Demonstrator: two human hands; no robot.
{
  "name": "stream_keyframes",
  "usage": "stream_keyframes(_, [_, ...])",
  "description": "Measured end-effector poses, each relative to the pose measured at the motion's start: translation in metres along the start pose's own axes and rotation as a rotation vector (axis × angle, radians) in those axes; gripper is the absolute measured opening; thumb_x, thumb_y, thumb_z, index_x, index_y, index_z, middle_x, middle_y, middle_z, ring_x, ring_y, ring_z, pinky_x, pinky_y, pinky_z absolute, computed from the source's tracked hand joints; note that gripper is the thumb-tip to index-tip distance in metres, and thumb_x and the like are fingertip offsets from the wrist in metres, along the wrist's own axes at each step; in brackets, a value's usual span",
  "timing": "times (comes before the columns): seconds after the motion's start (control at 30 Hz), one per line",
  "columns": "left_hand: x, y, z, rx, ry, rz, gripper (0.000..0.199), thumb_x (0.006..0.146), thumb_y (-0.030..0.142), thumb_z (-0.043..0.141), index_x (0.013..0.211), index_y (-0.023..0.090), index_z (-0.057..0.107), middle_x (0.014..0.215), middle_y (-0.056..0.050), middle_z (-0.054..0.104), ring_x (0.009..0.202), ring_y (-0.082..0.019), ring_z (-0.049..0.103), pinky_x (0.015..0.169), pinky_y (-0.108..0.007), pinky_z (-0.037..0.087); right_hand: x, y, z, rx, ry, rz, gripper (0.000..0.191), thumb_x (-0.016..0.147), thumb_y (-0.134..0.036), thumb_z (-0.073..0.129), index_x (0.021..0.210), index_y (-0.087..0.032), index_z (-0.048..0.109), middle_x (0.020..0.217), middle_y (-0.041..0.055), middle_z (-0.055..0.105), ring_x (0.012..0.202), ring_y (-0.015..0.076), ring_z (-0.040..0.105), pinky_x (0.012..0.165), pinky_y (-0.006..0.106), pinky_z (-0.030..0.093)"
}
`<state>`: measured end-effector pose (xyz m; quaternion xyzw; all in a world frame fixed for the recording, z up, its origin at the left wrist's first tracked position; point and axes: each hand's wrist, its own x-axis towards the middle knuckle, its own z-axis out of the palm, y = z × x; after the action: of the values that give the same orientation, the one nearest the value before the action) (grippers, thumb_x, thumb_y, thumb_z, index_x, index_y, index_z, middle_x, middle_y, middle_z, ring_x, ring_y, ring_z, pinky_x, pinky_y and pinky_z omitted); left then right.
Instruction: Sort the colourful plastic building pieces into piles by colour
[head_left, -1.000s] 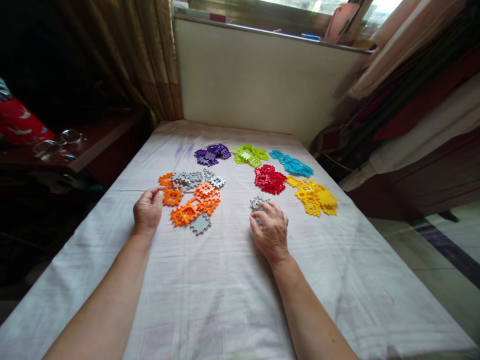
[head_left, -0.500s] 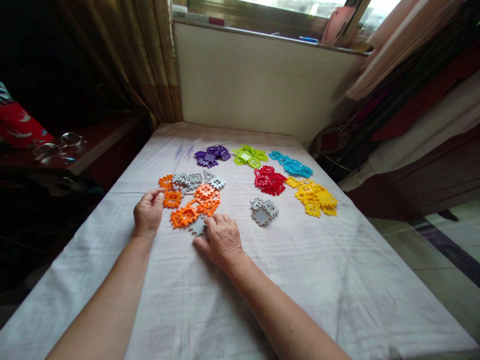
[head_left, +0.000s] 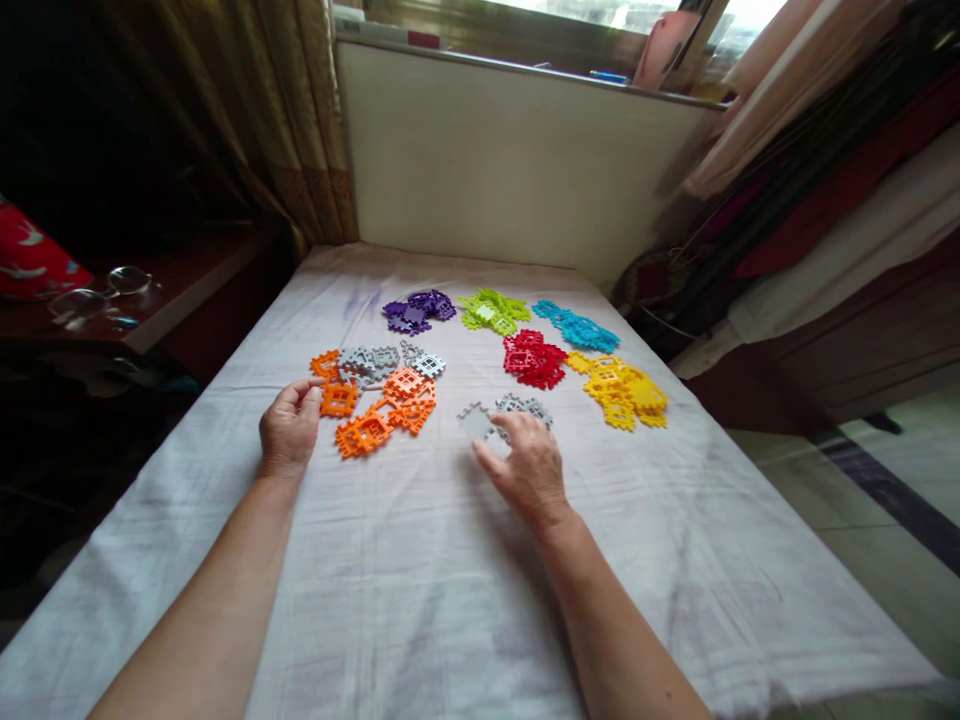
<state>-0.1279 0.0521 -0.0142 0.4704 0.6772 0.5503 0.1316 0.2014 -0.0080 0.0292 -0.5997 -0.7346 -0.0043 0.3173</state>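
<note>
My right hand (head_left: pixel 529 465) holds a blurred grey interlocking tile (head_left: pixel 472 418) by its edge, over the left side of a small grey tile pile (head_left: pixel 529 408). That pile is partly hidden by the fingers. My left hand (head_left: pixel 291 425) rests on the sheet with its fingers curled together, close beside the orange tiles (head_left: pixel 339 400); whether anything is pinched there I cannot make out. Further orange tiles (head_left: pixel 365 435) spread to the right of it, and light grey tiles (head_left: pixel 367 365) lie just behind, mixed in with them.
Purple (head_left: pixel 418 312), lime green (head_left: pixel 493 310), blue (head_left: pixel 577 327), red (head_left: pixel 534 360) and yellow tiles (head_left: pixel 628 390) lie in separate heaps farther back on the sheet-covered surface (head_left: pixel 420 620). Eyeglasses (head_left: pixel 105 293) sit on a dark side table at left. Clothes hang at right.
My right hand has moved right, carrying a grey tile from beside the orange ones to the small grey pile. My left hand stays by the orange tiles. The view has shifted slightly.
</note>
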Motion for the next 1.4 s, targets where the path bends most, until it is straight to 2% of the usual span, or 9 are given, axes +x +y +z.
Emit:
stream_keyframes(0.1, [0.000,0.001,0.000,-0.017,-0.004,0.002,0.033,0.084,0.042,0.054,0.103,0.020,0.070,0.083,-0.003,0.069,0.077,-0.016,0.066,0.077,-0.028,0.054,0.001,0.036,-0.008,-0.041,0.115,0.149,0.029,0.086,-0.044,0.061,0.103,-0.020,0.064,0.099,0.0097,0.069,0.094,0.0267,0.060,0.086,0.038,0.044])
stream_keyframes(0.27, [-0.001,0.004,0.000,-0.036,-0.008,-0.001,0.034,0.083,0.044,0.055,0.102,0.020,0.071,0.087,-0.003,0.071,0.080,-0.016,0.066,0.078,-0.028,0.053,-0.005,0.073,-0.013,-0.077,0.126,0.335,0.035,0.083,-0.048,0.060,0.101,-0.019,0.065,0.097,0.0104,0.069,0.087,0.0255,0.061,0.082,0.038,0.046])
stream_keyframes(0.57, [-0.004,0.018,-0.001,0.033,0.018,0.025,0.037,0.078,0.045,0.055,0.097,0.020,0.073,0.092,-0.004,0.076,0.083,-0.018,0.069,0.078,-0.029,0.054,-0.006,0.073,-0.010,-0.112,0.007,0.433,0.036,0.081,-0.045,0.060,0.104,-0.019,0.066,0.099,0.0099,0.069,0.090,0.0254,0.062,0.083,0.038,0.046])
stream_keyframes(0.73, [-0.006,0.021,-0.004,0.085,0.014,0.029,0.038,0.079,0.046,0.053,0.099,0.020,0.073,0.091,-0.003,0.076,0.084,-0.018,0.070,0.080,-0.030,0.055,-0.005,0.072,-0.013,-0.123,0.059,0.394,0.035,0.083,-0.045,0.059,0.103,-0.018,0.068,0.102,0.0120,0.068,0.094,0.0274,0.061,0.087,0.040,0.046])
stream_keyframes(0.87, [-0.003,0.022,-0.006,0.194,-0.022,0.106,0.037,0.084,0.045,0.049,0.105,0.022,0.071,0.104,-0.004,0.076,0.096,-0.020,0.070,0.088,-0.032,0.054,0.002,0.056,-0.016,-0.046,0.169,0.232,0.030,0.086,-0.040,0.055,0.102,-0.019,0.068,0.106,0.0126,0.068,0.103,0.0286,0.060,0.094,0.042,0.045])
stream_keyframes(0.97, [0.008,0.027,0.001,0.309,-0.099,0.225,0.043,0.089,0.045,0.044,0.116,0.021,0.068,0.123,-0.008,0.071,0.116,-0.022,0.064,0.103,-0.036,0.047,0.019,0.027,-0.011,0.065,0.133,0.070,0.026,0.088,-0.035,0.053,0.104,-0.019,0.068,0.114,0.0121,0.068,0.109,0.0267,0.059,0.099,0.041,0.044])
stream_keyframes(1.1, [0.035,0.038,0.020,0.590,-0.264,0.160,0.054,0.091,0.049,0.040,0.133,0.019,0.059,0.142,-0.014,0.058,0.135,-0.029,0.051,0.113,-0.049,0.036,0.063,-0.020,0.015,0.131,-0.101,-0.028,0.036,0.087,-0.033,0.058,0.120,-0.021,0.066,0.131,0.0119,0.063,0.121,0.0260,0.055,0.105,0.040,0.042])
stream_keyframes(1.23, [0.059,0.049,0.038,0.815,-0.450,0.046,0.062,0.091,0.057,0.039,0.142,0.023,0.051,0.150,-0.014,0.050,0.140,-0.033,0.044,0.113,-0.058,0.031,0.122,-0.051,0.056,0.070,-0.345,0.088,0.055,0.090,-0.044,0.060,0.141,-0.024,0.054,0.151,0.0127,0.048,0.136,0.0271,0.046,0.110,0.042,0.038])
stream_keyframes(1.4, [0.061,0.051,0.048,0.854,-0.616,0.185,0.062,0.090,0.057,0.044,0.144,0.028,0.050,0.156,-0.009,0.045,0.145,-0.031,0.036,0.116,-0.058,0.026,0.164,-0.062,0.094,0.016,-0.535,0.079,0.057,0.092,-0.050,0.055,0.144,-0.028,0.050,0.147,0.0083,0.054,0.135,0.0255,0.048,0.110,0.043,0.038])
